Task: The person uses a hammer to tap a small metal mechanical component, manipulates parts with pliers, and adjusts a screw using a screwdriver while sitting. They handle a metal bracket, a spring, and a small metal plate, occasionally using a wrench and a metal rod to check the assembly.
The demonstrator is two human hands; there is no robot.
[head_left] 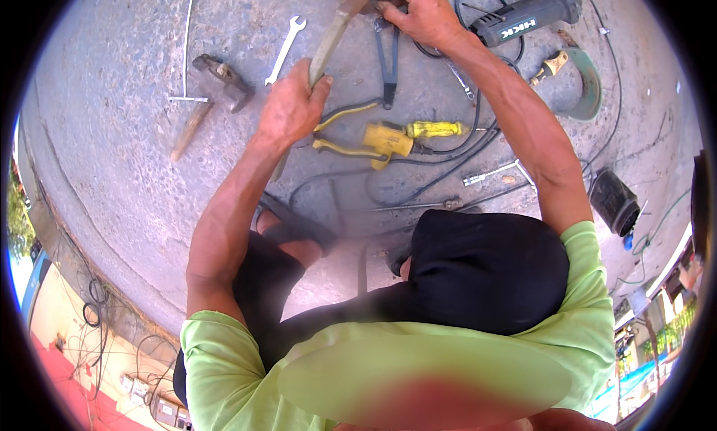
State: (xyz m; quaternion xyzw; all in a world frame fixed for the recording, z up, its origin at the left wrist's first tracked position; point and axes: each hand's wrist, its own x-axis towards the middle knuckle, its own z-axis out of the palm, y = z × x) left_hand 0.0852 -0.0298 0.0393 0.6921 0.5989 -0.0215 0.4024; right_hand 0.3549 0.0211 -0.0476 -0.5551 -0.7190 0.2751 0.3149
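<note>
My left hand (293, 106) is wrapped around the wooden handle of a claw hammer (332, 42), whose rusty head points away from me. Beside the hammer head, the fingers of my right hand (424, 14) are closed at a small dark piece, too hidden to name. A dark tool with two straight legs (390, 69) lies on the ground below my right hand. Left of the hammer is an open-ended wrench (285, 51). Yellow-handled pliers (347, 151) lie nearer to me, beside a yellow block (387, 141) and a yellow screwdriver (435, 129).
A heavy hammer (224, 84) and a T-handled rod (186, 50) lie at left. To the right are a dark power tool (530, 16) with looping cables, a curved green piece (588, 87), a socket wrench (489, 174) and a black container (614, 202). My feet and knees are close in.
</note>
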